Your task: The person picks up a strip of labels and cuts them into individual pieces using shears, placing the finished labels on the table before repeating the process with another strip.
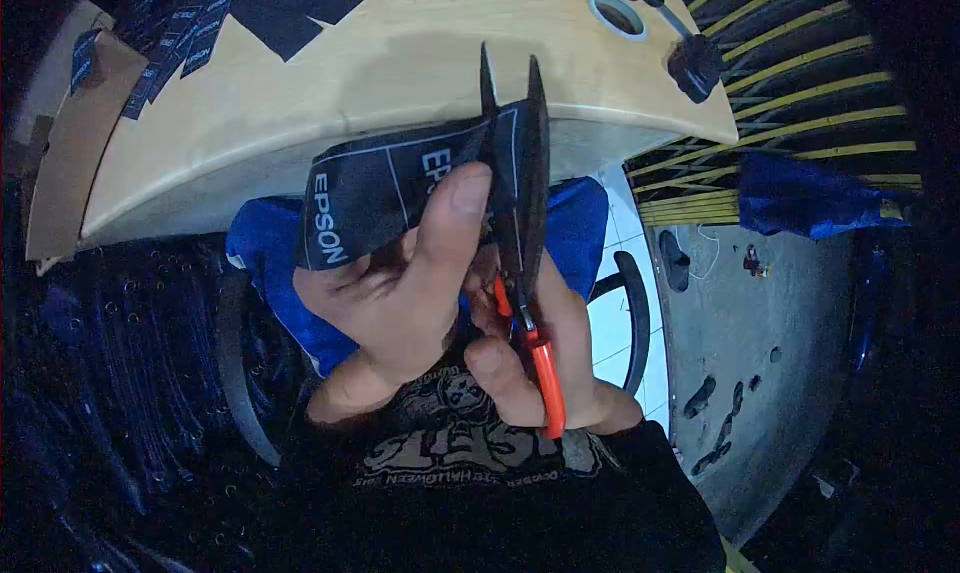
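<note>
My left hand [400,293] pinches a black strip [365,198] printed with white EPSON labels and thin white lines, thumb on top. In my right hand [560,343] are scissors [540,358] with red handles and dark blades pointing away from me. The blades are parted, and the strip's right end lies between them. Both hands are close together above my lap, just short of the table edge. Some fingers of my right hand are hidden behind the handles and the strip.
On the wooden table [420,83] lie black label strips [205,38], a dark cut piece [290,13], a tape roll [617,17] and a black object [695,68]. Cardboard [85,143] stands at the left edge. Yellow slats [800,73] and blue cloth [800,195] are right.
</note>
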Demonstrator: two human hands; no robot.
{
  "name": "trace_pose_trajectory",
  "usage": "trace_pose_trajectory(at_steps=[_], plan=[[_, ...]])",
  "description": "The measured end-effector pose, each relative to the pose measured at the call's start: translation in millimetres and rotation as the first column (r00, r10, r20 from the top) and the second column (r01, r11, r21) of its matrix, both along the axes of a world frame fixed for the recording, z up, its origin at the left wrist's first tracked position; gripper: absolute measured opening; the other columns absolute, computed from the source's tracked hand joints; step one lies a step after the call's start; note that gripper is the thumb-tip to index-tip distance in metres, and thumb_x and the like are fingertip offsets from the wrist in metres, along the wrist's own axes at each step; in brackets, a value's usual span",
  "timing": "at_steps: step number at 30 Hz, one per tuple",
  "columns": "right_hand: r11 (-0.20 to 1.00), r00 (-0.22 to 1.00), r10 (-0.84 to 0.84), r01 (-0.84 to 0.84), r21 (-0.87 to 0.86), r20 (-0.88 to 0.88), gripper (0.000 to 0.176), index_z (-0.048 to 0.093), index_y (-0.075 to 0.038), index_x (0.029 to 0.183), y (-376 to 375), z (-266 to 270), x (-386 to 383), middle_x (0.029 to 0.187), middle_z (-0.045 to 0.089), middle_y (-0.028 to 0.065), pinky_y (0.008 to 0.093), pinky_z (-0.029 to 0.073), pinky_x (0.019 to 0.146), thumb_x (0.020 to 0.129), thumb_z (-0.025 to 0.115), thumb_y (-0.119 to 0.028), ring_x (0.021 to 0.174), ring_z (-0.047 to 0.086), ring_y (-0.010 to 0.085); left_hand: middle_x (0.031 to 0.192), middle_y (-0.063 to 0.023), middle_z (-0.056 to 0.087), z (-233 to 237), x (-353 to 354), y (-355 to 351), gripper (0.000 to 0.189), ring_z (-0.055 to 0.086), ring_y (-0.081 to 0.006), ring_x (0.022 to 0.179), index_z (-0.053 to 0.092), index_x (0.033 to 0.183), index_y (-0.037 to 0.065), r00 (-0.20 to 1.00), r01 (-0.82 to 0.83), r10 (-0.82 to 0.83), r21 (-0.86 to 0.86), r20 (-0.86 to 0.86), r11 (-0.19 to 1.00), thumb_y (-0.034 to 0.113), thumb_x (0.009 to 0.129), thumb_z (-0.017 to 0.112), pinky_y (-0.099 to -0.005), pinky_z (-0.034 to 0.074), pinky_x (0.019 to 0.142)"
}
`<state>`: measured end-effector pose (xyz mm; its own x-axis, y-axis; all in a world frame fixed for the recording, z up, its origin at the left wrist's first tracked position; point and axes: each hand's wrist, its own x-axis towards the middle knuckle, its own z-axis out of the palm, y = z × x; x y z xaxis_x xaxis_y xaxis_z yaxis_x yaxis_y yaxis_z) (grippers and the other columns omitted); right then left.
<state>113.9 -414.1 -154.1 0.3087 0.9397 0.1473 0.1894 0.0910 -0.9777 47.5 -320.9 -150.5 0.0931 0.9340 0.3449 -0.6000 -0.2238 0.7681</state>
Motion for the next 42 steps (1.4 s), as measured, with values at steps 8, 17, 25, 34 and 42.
trace_pose_trajectory(at_steps=[8, 17, 25, 34, 42], plan=[[0.996, 1.000, 0.005, -0.006, -0.092, -0.011, 0.052, 0.045, -0.001, 0.110, -2.5, 3.7, 1.0, 0.072, 0.054, 0.0074, 0.0288, 0.046, 0.057, 0.077, 0.073, -0.031, 0.060, 0.054, 0.0178, 0.090, -0.0062, 0.066, -2.9, -0.4, 0.0, 0.019, 0.060, -0.0098, 0.077, 0.065, 0.094, -0.001, 1.000, -0.006, 0.005, -0.031, -0.013, 0.999, -0.009, 0.077, 0.065, -0.0247, 0.048, 0.070], [1.000, 0.999, 0.004, -0.004, -0.013, -0.035, 0.052, 0.045, 0.000, 0.110, -0.3, 0.9, -0.3, 0.072, 0.054, 0.0075, 0.0280, 0.046, 0.058, 0.076, 0.074, -0.028, 0.062, 0.054, 0.0159, 0.090, -0.0067, 0.066, -3.3, -2.7, 1.3, 0.019, 0.060, -0.0104, 0.078, 0.064, 0.095, -0.002, 0.999, 0.042, -0.042, 0.016, -0.005, 0.999, -0.010, 0.078, 0.064, -0.0255, 0.048, 0.071], [0.999, 1.000, 0.014, -0.015, -0.039, -0.020, 0.053, 0.045, 0.001, 0.111, 0.1, 4.6, 0.3, 0.073, 0.057, 0.0085, 0.0285, 0.047, 0.058, 0.077, 0.073, -0.028, 0.062, 0.057, 0.0172, 0.089, -0.0071, 0.066, -4.4, -1.9, 1.5, 0.017, 0.060, -0.0106, 0.077, 0.064, 0.094, -0.003, 1.000, -0.008, 0.009, 0.055, -0.015, 0.998, -0.009, 0.078, 0.065, -0.0261, 0.049, 0.071], [0.996, 0.998, 0.026, -0.021, -0.087, 0.062, 0.055, 0.044, 0.001, 0.110, -0.2, 4.2, 0.5, 0.076, 0.058, 0.0107, 0.0308, 0.047, 0.059, 0.075, 0.074, -0.030, 0.064, 0.060, 0.0211, 0.088, -0.0067, 0.066, -5.7, -2.3, 2.6, 0.015, 0.060, -0.0105, 0.076, 0.065, 0.092, -0.003, 1.000, -0.018, 0.018, 0.045, -0.005, 0.999, -0.008, 0.078, 0.066, -0.0256, 0.049, 0.069], [1.000, 0.999, 0.002, -0.003, -0.019, -0.041, 0.054, 0.044, 0.001, 0.112, 2.9, 2.6, -3.6, 0.079, 0.059, 0.0116, 0.0307, 0.048, 0.060, 0.076, 0.073, -0.027, 0.067, 0.060, 0.0206, 0.089, -0.0071, 0.066, -6.0, -3.6, 2.7, 0.016, 0.060, -0.0104, 0.075, 0.065, 0.092, -0.002, 1.000, -0.008, 0.009, 0.045, -0.023, 0.999, -0.008, 0.077, 0.066, -0.0254, 0.049, 0.069]])
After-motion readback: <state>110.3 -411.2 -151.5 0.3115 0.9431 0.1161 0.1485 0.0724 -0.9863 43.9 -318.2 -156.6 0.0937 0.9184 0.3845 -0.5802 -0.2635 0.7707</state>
